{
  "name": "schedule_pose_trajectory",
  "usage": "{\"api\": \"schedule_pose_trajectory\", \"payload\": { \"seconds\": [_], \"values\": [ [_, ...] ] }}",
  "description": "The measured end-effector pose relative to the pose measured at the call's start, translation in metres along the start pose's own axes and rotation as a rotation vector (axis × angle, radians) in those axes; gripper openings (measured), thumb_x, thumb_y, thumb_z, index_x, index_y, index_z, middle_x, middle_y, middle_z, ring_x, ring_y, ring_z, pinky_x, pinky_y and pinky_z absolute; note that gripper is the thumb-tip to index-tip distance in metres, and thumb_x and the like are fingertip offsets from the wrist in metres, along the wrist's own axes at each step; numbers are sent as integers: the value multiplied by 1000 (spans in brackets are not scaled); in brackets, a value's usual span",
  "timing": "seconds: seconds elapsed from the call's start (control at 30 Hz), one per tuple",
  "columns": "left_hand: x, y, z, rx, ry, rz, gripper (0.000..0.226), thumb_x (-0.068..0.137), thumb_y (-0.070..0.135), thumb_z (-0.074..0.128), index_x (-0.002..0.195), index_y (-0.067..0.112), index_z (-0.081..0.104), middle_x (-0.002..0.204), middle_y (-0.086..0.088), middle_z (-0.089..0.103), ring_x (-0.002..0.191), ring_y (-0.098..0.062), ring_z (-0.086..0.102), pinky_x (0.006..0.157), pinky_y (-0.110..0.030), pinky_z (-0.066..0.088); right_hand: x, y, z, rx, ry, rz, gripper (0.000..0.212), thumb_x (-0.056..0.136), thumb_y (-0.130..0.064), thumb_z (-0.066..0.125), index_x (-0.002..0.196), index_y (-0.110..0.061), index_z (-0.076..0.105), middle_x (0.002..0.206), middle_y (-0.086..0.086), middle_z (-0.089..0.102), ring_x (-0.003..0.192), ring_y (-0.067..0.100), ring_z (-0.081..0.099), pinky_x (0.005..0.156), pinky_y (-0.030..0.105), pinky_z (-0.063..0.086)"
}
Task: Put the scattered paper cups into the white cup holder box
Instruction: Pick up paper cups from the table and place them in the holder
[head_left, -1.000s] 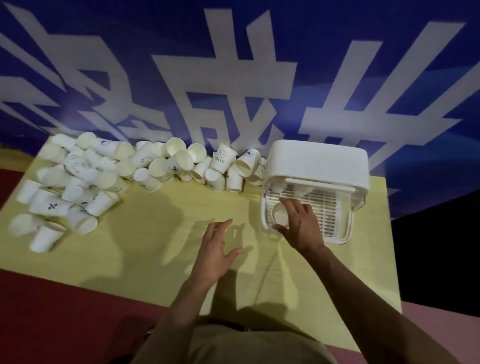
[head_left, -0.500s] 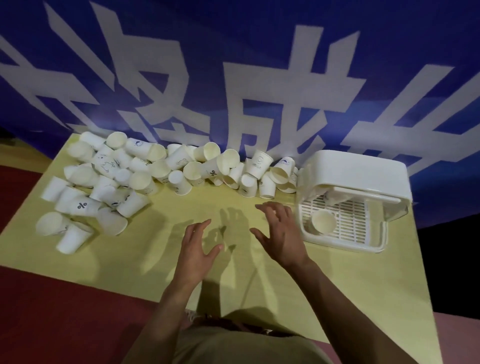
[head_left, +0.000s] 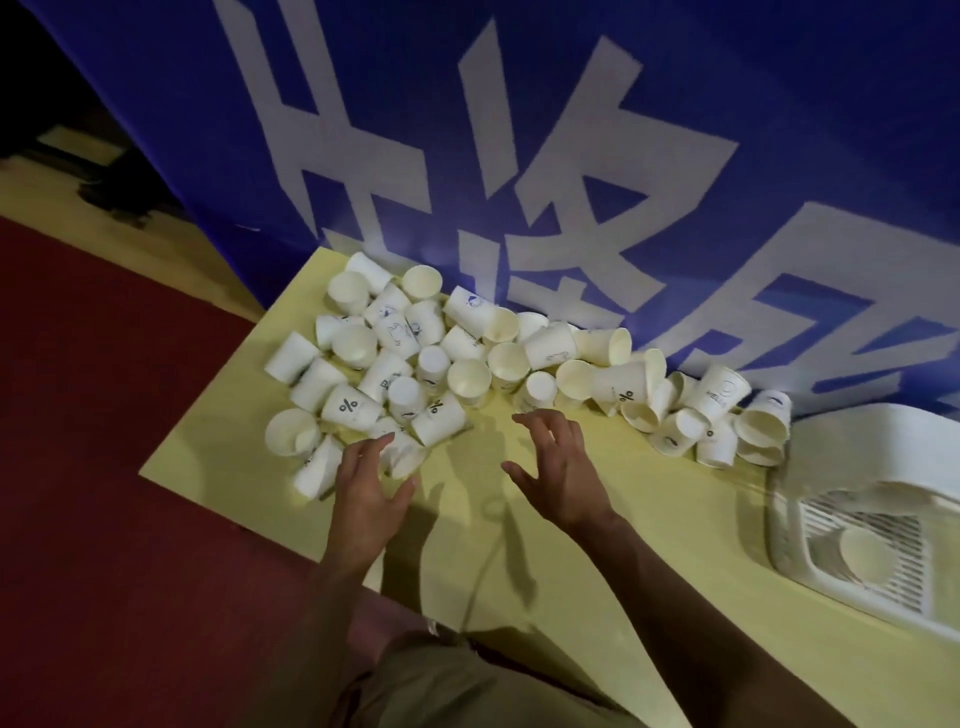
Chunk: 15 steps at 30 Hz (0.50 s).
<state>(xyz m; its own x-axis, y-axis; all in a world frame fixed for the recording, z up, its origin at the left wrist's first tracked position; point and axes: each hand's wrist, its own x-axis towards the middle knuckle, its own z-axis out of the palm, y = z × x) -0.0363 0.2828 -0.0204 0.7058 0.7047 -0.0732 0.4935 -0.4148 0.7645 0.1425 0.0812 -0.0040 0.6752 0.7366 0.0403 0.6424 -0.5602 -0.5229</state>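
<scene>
Paper cups lie in a loose heap along the far side of the yellow bench, some on their sides, some mouth up, some base up, many leaning on one another against the blue banner. The white cup holder box sits well apart at the right edge, with one cup lying on its slatted tray.

Both hands hover over the near edge of the heap, fingers spread wide and holding nothing. The left hand is just beside the nearest tipped cups; whether its fingertips touch one I cannot tell. The right hand is over bare bench, near a base-up cup.

Risks from here, as I judge them: the cups are light and prop each other up, so pulling one from the middle could set its neighbours rolling, and those at the left corner sit close enough to the edge to drop onto the red floor. A hard pinch would likely dent a thin paper wall. The box is far from the heap, so a cup carried loosely could slip on the way.

Readable print: a "%" mark on several cups, for instance one cup at the left, and "HELLO" on a cup at the right. Others carry small blue line drawings too blurred to read. The banner bears large white characters, cut off by the frame.
</scene>
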Motion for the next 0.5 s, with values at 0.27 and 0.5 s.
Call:
{"api": "schedule_pose_trajectory", "payload": {
  "seconds": [0.27,0.5],
  "values": [
    [34,-24,-12,-82,-54,-46,64,78,37,77,136,22,56,126,11,41,119,-8,42,108,-43,42,90,-15,37,-227,-58,-25,74,85,-47,72,139,0,52,131,24,57,112,42,53,95,50,45],
    [45,-38,-25,-30,-17,94,62,75,17,88,130,19,59,125,9,46,117,-15,52,99,-44,51,145,-24,57,-350,-201,-32,88,69,-35,89,143,-6,52,137,23,56,117,46,53,87,54,52]
  ]
}}
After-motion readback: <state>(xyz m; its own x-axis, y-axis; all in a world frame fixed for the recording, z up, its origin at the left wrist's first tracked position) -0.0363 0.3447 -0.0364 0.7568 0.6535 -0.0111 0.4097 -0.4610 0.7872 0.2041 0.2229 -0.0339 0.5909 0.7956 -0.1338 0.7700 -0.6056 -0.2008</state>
